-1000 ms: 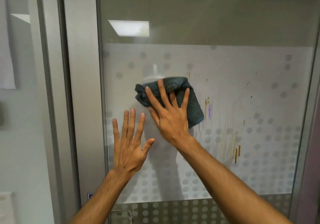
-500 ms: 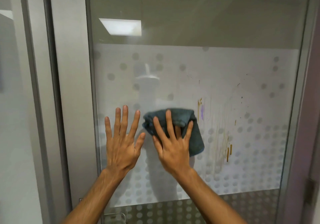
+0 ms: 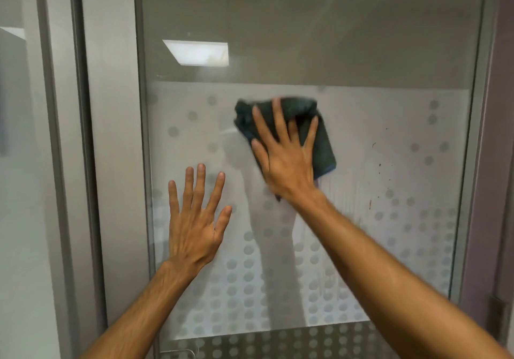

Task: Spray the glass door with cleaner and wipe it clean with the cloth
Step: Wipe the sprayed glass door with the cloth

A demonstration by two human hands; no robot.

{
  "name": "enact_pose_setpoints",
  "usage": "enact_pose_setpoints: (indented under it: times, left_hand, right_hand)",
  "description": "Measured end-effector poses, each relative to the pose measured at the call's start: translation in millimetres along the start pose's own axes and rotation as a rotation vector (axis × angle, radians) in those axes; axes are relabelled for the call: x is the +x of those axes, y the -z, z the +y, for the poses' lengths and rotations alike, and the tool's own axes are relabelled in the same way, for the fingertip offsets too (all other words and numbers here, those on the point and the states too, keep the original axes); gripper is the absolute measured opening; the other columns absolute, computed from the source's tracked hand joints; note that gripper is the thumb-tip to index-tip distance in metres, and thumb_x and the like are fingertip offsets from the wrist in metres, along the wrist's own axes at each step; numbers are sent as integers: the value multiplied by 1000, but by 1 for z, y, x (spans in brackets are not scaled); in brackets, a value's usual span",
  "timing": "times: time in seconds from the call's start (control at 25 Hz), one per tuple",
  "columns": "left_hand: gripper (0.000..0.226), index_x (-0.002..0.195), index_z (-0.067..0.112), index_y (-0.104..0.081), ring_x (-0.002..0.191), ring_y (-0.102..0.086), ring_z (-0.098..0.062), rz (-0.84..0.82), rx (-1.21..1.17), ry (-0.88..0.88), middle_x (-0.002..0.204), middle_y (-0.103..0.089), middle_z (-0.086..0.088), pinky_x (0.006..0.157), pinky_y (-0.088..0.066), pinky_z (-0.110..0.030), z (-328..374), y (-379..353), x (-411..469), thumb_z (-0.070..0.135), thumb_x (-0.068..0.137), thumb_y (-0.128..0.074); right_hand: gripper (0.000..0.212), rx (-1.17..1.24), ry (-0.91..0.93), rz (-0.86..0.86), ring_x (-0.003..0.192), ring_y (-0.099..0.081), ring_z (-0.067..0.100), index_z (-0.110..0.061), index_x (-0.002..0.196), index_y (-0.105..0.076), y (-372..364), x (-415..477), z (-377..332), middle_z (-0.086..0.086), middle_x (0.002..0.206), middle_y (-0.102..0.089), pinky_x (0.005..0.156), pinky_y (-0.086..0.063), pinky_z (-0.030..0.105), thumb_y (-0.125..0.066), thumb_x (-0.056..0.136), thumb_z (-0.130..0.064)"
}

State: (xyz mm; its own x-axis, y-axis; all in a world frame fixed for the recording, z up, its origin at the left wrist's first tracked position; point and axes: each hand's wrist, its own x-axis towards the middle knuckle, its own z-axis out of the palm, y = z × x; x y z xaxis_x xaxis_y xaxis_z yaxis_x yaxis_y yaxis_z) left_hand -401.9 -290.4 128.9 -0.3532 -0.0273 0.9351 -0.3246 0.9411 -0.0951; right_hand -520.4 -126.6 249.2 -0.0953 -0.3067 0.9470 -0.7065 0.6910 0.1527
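The glass door [image 3: 361,247] fills the view, its lower half frosted with a pattern of grey dots. My right hand [image 3: 286,161] presses a dark blue-grey cloth [image 3: 322,141] flat against the frosted glass near the middle, fingers spread over it. My left hand [image 3: 194,225] rests flat on the glass lower left of the cloth, fingers apart, holding nothing. Small brown specks and faint drip streaks [image 3: 370,204] mark the glass to the right of the cloth. No spray bottle is in view.
A grey metal frame [image 3: 116,164] borders the glass on the left, and another frame edge [image 3: 472,164] on the right. A ceiling light reflection [image 3: 197,52] shows in the upper clear glass. A metal fitting [image 3: 498,317] sits at the lower right.
My right hand has swept the cloth up and to the right, over the spot where the orange and purple streaks were. My left hand stays flat on the glass.
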Motion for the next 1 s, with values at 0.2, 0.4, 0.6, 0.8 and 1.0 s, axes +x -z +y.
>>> enact_pose_setpoints:
  times: [0.2, 0.4, 0.6, 0.8, 1.0]
  left_hand:
    - [67, 160, 19, -15, 157, -1, -31, -1, 15, 21, 169, -1, -13, 124, -4, -61, 0, -9, 8, 52, 103, -25]
    - [68, 161, 18, -14, 157, -1, -32, 11, 30, 39, 169, -1, -15, 125, -1, -60, -2, -12, 7, 51, 103, -26]
    - [68, 161, 18, -13, 157, 0, -33, 6, 67, 26, 169, 0, -16, 124, -3, -62, -2, -12, 5, 52, 103, -27]
    - [65, 161, 19, -13, 156, 0, -35, 11, 39, 9, 168, 0, -18, 123, -5, -64, 5, -8, 10, 52, 104, -20]
    - [61, 161, 21, -13, 157, 2, -32, 30, -17, 49, 169, 0, -14, 124, -1, -63, 19, -10, 12, 46, 105, -17]
  right_hand:
    - [60, -5, -117, 79, 152, -30, 29, -34, 163, -12, -1, 28, -1, 7, 173, -7, 120, -6, 73, -30, 108, -50]
    - [61, 24, -141, 59, 151, -34, 28, -33, 163, -16, -23, -74, -22, 9, 172, -8, 120, -6, 74, -37, 109, -48]
    - [62, -55, 122, -93, 159, -12, 32, -32, 161, -26, -54, -219, -30, 12, 171, -16, 111, -24, 81, -46, 105, -51]
    - [57, -127, 602, -177, 157, -23, 26, -40, 161, -22, -34, -182, 19, -1, 171, -19, 122, -13, 71, -38, 108, -55]
    - [56, -151, 503, -75, 157, -21, 27, -39, 162, -18, 10, -27, 61, 1, 172, -14, 122, -8, 70, -30, 109, -55]
